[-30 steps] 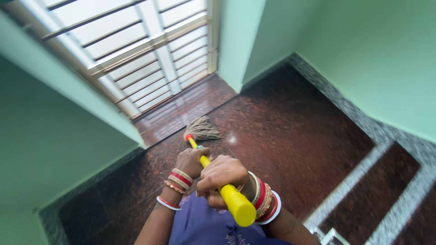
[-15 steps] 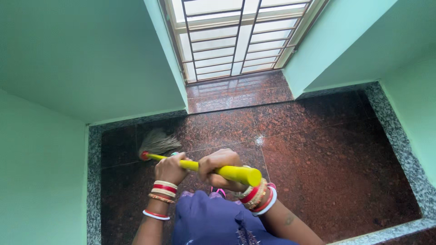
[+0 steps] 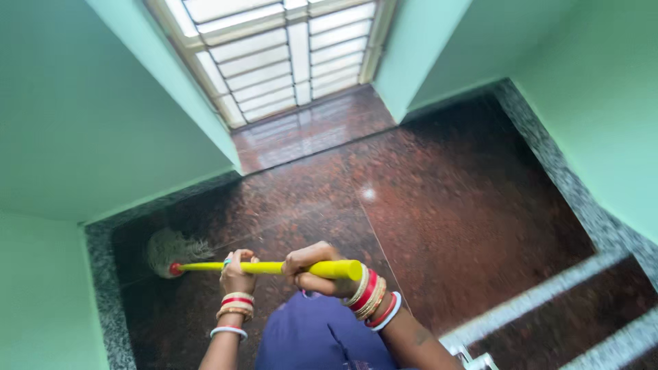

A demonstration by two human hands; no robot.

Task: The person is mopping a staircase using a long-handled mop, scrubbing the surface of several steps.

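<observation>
While both hands [image 3: 274, 270] grip a yellow broom [image 3: 264, 267], bristles [image 3: 168, 248] on floor [image 3: 445, 205]

Red, gold, white bangles [image 3: 367, 296], purple garment [image 3: 312, 339]

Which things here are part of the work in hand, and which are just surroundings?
In use:
- broom, yellow handle, bristles at the floor's left corner
- left hand and right hand, both gripping the handle
- red granite floor

Just there:
- barred window
- green walls
- grey stair edges
</observation>
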